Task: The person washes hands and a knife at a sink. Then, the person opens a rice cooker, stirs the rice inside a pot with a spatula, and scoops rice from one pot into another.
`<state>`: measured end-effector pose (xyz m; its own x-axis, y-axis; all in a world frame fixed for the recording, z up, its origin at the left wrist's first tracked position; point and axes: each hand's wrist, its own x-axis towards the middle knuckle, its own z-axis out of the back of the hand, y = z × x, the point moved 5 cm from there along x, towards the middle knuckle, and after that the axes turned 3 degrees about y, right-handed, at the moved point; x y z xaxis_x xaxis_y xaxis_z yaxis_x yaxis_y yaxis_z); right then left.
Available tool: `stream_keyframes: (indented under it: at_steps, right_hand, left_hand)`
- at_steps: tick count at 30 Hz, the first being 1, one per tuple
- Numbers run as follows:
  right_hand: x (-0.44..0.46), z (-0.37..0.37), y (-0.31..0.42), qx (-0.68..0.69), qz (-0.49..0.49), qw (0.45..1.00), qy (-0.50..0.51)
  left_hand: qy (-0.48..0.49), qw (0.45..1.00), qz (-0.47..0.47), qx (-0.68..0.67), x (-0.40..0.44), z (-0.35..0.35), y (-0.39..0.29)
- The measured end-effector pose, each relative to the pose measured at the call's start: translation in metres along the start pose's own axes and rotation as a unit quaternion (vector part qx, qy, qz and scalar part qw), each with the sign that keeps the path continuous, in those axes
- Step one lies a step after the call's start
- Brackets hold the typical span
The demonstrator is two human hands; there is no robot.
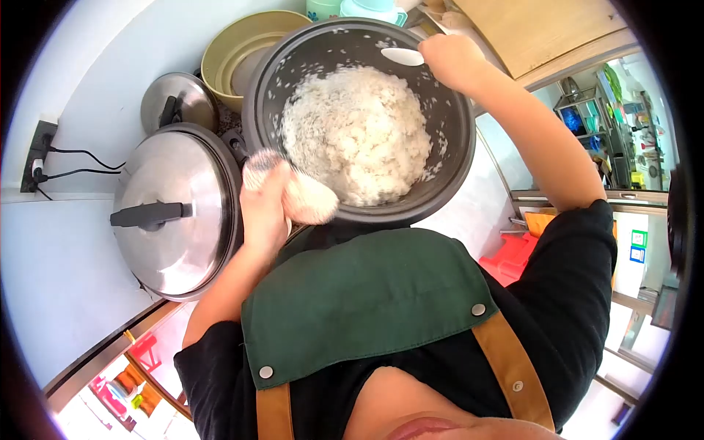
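A large dark pot (pixel 458 158) holds a mound of cooked white rice (pixel 359 132), with loose grains stuck to its inner wall. At the far right rim my right hand (pixel 453 60) is closed on a white rice paddle (pixel 402 56), whose oval end points in over the pot. My left hand (pixel 264 209) is at the near left rim, blurred by motion. Its fingers are wrapped round a pale, rounded thing (pixel 312 198) that I cannot make out. A speckled part of it shows above the fingers.
To the left stands a rice cooker with a shiny closed lid (pixel 169 249). Behind it are a smaller metal lid (pixel 180 103) and a yellowish basin (pixel 220 55). Cords run from a wall socket (pixel 38 158). A red stool (pixel 510 257) is below right.
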<state>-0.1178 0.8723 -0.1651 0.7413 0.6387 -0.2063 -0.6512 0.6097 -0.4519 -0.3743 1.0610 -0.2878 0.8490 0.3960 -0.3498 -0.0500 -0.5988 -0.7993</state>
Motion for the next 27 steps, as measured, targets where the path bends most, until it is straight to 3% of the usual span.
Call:
stream_keyframes:
  at_steps: [3,8,10,14,19,21,22,24,27]
  right_hand:
    - [-0.004,-0.007,0.010,0.004,-0.001,1.000,0.018]
    - [0.006,-0.030,0.022,0.009,0.024,0.996,0.089]
    - [0.013,-0.043,0.029,0.030,0.015,0.996,0.087]
    - [0.024,-0.059,0.041,0.064,0.021,0.993,0.099]
    - [-0.002,-0.051,0.065,0.064,0.084,0.983,0.151]
    - [-0.026,-0.042,0.081,0.064,0.112,0.982,0.135]
    - [-0.032,-0.049,0.091,0.046,0.135,0.987,0.071]
    - [-0.039,-0.053,0.092,0.017,0.161,0.984,0.070]
    - [-0.015,-0.028,0.070,0.033,0.110,0.991,0.066]
  left_hand:
    - [0.048,0.996,0.060,0.051,-0.024,-0.002,-0.001]
    - [0.013,0.991,-0.013,0.136,0.033,0.012,-0.033]
    - [0.093,0.970,-0.070,0.212,0.073,0.003,-0.055]
    - [0.062,0.979,-0.039,0.188,0.090,0.000,-0.051]
    - [0.023,0.989,-0.093,0.111,0.071,-0.002,-0.040]
    - [0.018,0.992,-0.095,0.081,0.068,0.002,-0.034]
    - [0.013,0.993,-0.088,0.083,0.065,0.001,-0.034]
    - [0.004,0.993,-0.075,0.092,0.060,-0.004,-0.039]
    - [0.012,0.989,-0.072,0.126,0.062,-0.004,-0.041]
